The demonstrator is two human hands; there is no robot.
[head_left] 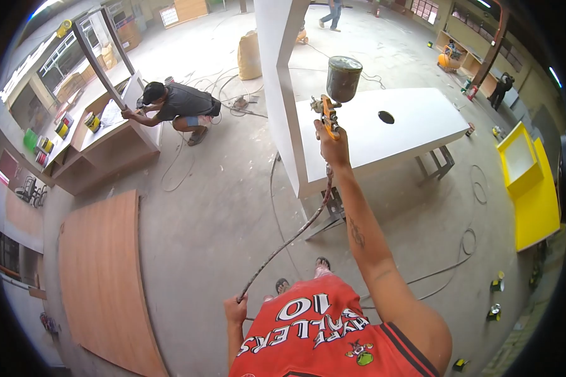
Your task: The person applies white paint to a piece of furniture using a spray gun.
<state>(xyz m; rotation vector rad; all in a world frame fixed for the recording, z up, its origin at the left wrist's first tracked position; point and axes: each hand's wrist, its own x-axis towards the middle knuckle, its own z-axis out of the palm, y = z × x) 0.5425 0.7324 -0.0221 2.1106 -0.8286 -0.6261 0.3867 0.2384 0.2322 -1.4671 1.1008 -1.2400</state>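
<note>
My right hand [334, 149] is wrapped round the handle of a spray gun [329, 116], held up with the arm stretched forward. A dark, paint-stained cup [344, 78] sits on top of the gun. From the gun's handle an air hose [282, 249] curves down to my left hand [235, 310], which is closed round it near my waist. Just beyond and left of the gun rises a white upright panel [286, 113]. It joins a long white tabletop [409, 116] with a dark oval hole, resting on metal trestles.
A crouching person [177, 108] works at a wooden cabinet [110, 160] on the left. A curved plywood sheet [107, 283] lies at lower left. Hoses [443, 271] trail over the floor at right, near a yellow piece [534, 201] and small cans [497, 283]. Another person [332, 16] walks at the back.
</note>
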